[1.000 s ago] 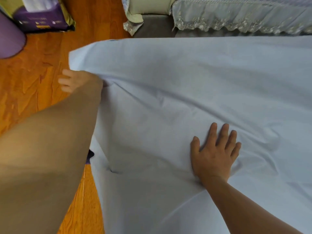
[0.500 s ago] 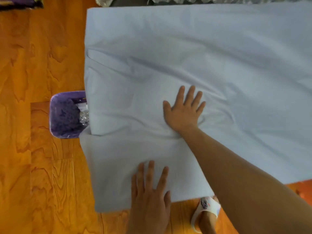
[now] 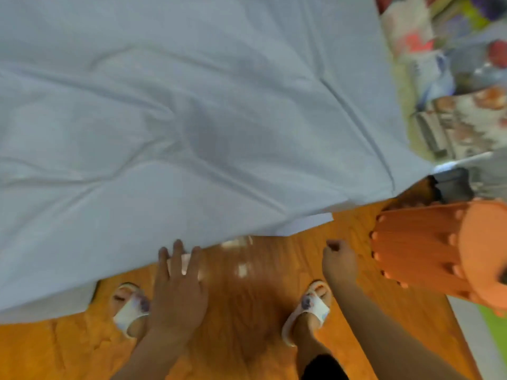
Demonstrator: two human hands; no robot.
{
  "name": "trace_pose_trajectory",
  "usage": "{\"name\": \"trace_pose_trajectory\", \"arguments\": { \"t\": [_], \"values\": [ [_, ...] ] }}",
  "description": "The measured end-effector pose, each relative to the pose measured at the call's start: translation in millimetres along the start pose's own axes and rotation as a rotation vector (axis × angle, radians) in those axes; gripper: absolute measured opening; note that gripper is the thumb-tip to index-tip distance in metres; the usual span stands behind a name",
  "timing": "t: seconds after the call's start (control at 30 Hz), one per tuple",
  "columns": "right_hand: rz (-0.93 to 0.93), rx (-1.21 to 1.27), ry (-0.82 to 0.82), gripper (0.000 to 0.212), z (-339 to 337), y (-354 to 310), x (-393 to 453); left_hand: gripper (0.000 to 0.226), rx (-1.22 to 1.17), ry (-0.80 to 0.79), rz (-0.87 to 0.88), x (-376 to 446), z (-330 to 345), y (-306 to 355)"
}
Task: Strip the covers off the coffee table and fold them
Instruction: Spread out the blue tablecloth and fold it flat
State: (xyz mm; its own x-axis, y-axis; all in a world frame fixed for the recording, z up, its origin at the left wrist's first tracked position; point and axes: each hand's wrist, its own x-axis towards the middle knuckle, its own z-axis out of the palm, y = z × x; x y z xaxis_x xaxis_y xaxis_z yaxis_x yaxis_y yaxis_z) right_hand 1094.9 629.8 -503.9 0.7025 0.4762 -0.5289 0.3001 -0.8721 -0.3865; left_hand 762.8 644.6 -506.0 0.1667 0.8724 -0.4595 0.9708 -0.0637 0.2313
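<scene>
Pale blue cover (image 3: pixel 192 119) lay spread and creased over the coffee table, its long axis running left to right. At its near edge the left hand (image 3: pixel 178 292) hovered palm down, fingers straight and apart, fingertips touching the hem. Right of that edge, the right hand (image 3: pixel 338 260) hung off the cloth, fingers curled, holding nothing.
</scene>
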Motion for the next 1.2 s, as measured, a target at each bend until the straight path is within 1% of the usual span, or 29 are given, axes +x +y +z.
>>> {"name": "trace_pose_trajectory", "arguments": {
  "t": [0.07,0.1,0.17,0.23,0.3,0.37,0.43,0.5,0.57,0.6,0.63,0.67,0.73,0.8,0.83,0.93,1.03,1.13,1.2],
  "values": [
    [0.099,-0.083,-0.172,0.032,-41,59,44,0.07,-0.041,-0.032,-0.072,-5,29,57],
    [0.142,-0.119,-0.25,0.033,-63,85,63,0.071,-0.097,-0.086,-0.13,-10,43,84],
    [0.234,-0.101,-0.365,0.029,-109,128,101,0.069,-0.245,-0.165,-0.271,-17,67,139],
    [0.291,-0.105,-0.404,0.025,-149,153,130,0.067,-0.402,-0.283,-0.412,-21,82,184],
    [0.251,-0.17,-0.398,0.03,-177,169,161,0.062,-0.512,-0.383,-0.469,-18,93,220],
    [0.198,-0.17,-0.399,0.036,-191,162,186,0.055,-0.535,-0.414,-0.441,-10,99,243],
    [0.122,-0.062,-0.396,0.042,-198,131,214,0.049,-0.53,-0.365,-0.376,2,100,265],
    [0.074,0.171,-0.35,0.056,-198,92,253,0.044,-0.49,-0.276,-0.304,12,95,281],
    [0.1,0.475,-0.311,0.063,-197,57,288,0.041,-0.465,-0.226,-0.279,16,90,291],
    [0.136,0.584,-0.29,0.061,-197,45,304,0.039,-0.464,-0.223,-0.289,17,88,294],
    [0.16,0.629,-0.281,0.054,-197,36,313,0.038,-0.469,-0.221,-0.303,17,88,295],
    [0.169,0.622,-0.284,0.048,-197,33,321,0.037,-0.475,-0.216,-0.317,15,88,295],
    [0.156,0.527,-0.369,0.045,-196,36,327,0.035,-0.483,-0.217,-0.357,7,87,295],
    [0.075,0.373,-0.507,0.05,-191,52,324,0.034,-0.48,-0.237,-0.397,-4,89,294],
    [0.034,0.342,-0.554,0.05,-189,61,322,0.034,-0.48,-0.261,-0.424,-10,91,293],
    [-0.085,0.316,-0.541,0.037,-187,74,304,0.032,-0.471,-0.335,-0.464,-26,97,289],
    [-0.147,0.265,-0.537,0.027,-195,88,275,0.032,-0.477,-0.369,-0.512,-39,99,291],
    [-0.249,0.213,-0.439,0.018,-223,84,239,0.025,-0.536,-0.378,-0.533,-53,82,312],
    [-0.35,0.126,-0.354,0.022,-248,65,216,0.019,-0.586,-0.343,-0.512,-62,61,332]
  ]
}}
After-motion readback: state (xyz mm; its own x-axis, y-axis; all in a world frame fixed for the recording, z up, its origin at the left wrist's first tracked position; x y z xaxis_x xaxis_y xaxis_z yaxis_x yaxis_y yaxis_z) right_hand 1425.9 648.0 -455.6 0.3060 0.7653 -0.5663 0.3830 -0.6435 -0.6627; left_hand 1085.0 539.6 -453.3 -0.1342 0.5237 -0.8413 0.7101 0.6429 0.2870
